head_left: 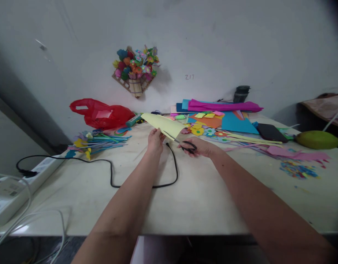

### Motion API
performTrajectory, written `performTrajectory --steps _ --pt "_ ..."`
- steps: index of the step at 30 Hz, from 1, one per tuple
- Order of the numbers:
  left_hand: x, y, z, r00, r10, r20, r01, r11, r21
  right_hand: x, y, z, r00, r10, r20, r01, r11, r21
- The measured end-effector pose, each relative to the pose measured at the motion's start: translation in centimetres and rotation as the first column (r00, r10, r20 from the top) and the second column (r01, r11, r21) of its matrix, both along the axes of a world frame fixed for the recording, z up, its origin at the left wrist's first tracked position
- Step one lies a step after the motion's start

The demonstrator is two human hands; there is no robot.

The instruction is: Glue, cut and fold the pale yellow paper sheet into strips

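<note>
My left hand [155,141] pinches the near edge of a pale yellow sheet of paper [164,124], holding it up above the table. My right hand [197,147] grips black-handled scissors [185,145], fingers through the loops. The blades point left and bite into the yellow sheet's lower edge. Both forearms reach out over the pale tabletop [185,198].
A black cable [114,172] loops across the table to a white power strip [34,176] at left. A red plastic bag [101,113], paper flower sticks [97,141], stacked coloured sheets [221,110], paper scraps [297,169] and a green object [317,139] crowd the back. A paper-flower decoration [136,68] hangs on the wall.
</note>
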State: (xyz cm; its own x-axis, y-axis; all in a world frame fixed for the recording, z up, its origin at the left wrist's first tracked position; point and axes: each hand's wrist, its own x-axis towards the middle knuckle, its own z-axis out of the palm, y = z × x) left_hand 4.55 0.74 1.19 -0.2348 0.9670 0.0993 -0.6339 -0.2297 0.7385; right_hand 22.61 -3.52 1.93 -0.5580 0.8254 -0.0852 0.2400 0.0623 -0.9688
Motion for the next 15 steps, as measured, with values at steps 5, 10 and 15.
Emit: performTrajectory --steps 5,10,15 --pt "-0.09 0.05 0.07 1.0 0.008 0.008 -0.008 1.0 -0.018 -0.11 0.15 0.04 1.0 -0.023 -0.005 0.023 0.999 -0.022" --pt "-0.17 0.14 0.02 1.0 -0.008 0.017 0.008 1.0 -0.001 -0.13 0.34 -0.06 0.999 -0.03 -0.015 0.029 0.999 -0.023" --pt "-0.18 0.1 0.11 0.999 -0.003 0.033 0.003 1.0 -0.012 -0.17 0.14 0.06 0.999 -0.04 -0.005 0.04 0.999 -0.006"
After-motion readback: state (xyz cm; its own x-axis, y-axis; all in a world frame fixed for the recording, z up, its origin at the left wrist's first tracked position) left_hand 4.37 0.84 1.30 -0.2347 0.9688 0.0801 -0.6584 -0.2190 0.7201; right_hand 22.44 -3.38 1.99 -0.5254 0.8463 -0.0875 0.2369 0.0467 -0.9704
